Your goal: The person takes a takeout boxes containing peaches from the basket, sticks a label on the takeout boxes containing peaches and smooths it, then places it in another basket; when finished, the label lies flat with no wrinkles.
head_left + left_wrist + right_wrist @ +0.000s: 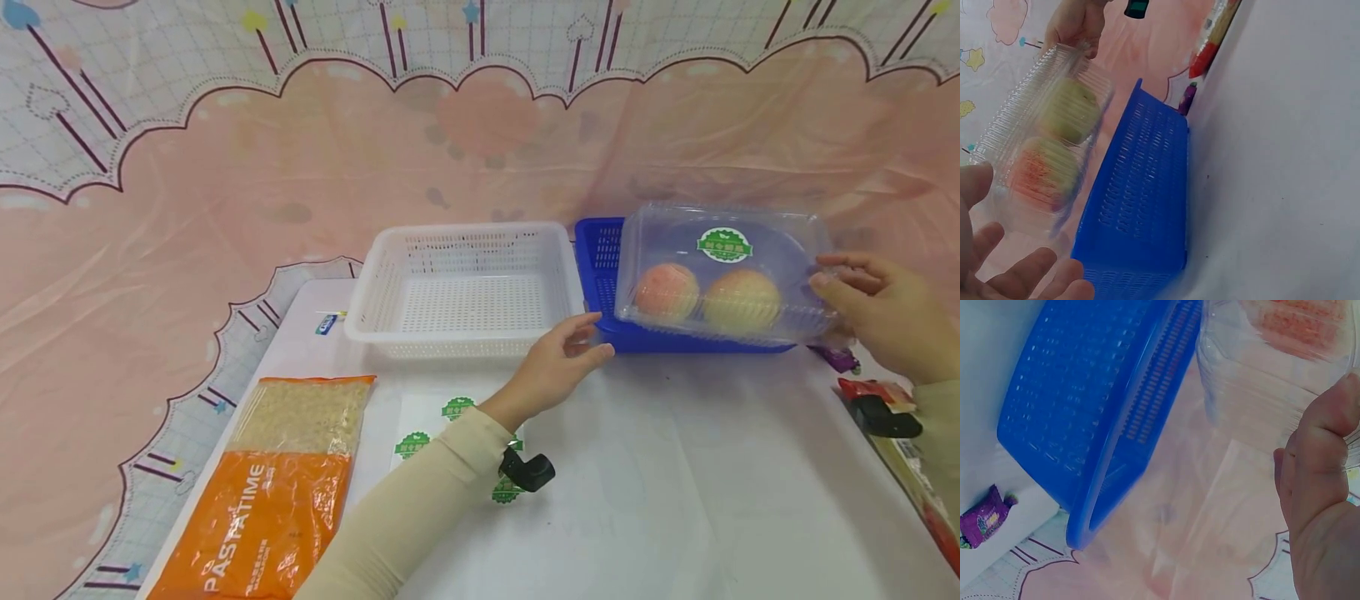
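A clear plastic clamshell box [780, 227] with a green round label is tilted above the blue basket [611, 333]. Inside it lie two peaches, one pinkish [667, 292] and one yellower [741, 300]. My right hand [892, 308] grips the box by its right end, thumb toward the camera. In the right wrist view, fingers [1322, 456] bend along the plastic edge. My left hand [558, 362] has loosely bent fingers and hovers by the front left corner of the blue basket. From the left wrist view, its fingers [1022, 275] are spread near the box's other end, holding nothing.
Left of the blue basket stands a white basket [465, 342]. An orange macaroni bag [277, 492] lies at the table's left, near a sheet of green stickers [412, 444]. A purple wrapped candy [988, 519] and a red-ended packet [877, 392] lie at the right edge.
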The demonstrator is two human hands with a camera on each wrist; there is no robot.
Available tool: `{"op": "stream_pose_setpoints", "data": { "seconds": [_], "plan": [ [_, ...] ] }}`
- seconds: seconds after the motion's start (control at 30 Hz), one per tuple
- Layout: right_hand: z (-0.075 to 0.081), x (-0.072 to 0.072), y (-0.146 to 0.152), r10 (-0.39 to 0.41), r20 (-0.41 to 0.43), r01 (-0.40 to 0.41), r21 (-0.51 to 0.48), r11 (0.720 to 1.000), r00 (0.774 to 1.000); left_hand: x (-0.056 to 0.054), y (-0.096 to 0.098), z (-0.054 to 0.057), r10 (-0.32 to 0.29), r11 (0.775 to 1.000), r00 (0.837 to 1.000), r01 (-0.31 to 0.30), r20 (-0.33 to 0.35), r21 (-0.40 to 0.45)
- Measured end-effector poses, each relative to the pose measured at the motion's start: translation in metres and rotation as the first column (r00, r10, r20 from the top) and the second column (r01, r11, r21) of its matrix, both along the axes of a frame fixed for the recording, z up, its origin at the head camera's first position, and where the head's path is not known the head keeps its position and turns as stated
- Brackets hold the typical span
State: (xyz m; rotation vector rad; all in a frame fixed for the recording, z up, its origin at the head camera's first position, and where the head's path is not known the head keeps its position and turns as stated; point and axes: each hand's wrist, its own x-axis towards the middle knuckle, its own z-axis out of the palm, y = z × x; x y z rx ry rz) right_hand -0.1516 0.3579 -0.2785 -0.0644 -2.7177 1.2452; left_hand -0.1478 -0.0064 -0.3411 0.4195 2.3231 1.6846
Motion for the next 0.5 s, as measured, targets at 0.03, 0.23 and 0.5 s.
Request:
{"op": "stream_pose_setpoints", "data": {
  "seconds": [0.03, 0.23, 0.5],
  "plan": [
    [0.0, -0.001, 0.001, 0.0, -0.002, 0.0, -0.008, 1.0, 1.0, -0.001, 0.001, -0.001, 0.005, 1.0, 1.0, -0.005, 0.004, -0.003],
    [0.0, -0.009, 0.005, 0.006, -0.033, -0.007, -0.034, 0.999, 0.999, -0.007, 0.006, -0.009, 0.029, 0.999, 0.999, -0.03, 0.037, 0.014],
    [-0.003, -0.021, 0.011, 0.014, -0.044, -0.015, -0.022, 1.0, 0.999, -0.014, 0.011, -0.02, 0.05, 0.999, 0.997, -0.05, 0.066, 0.005]
  ]
}}
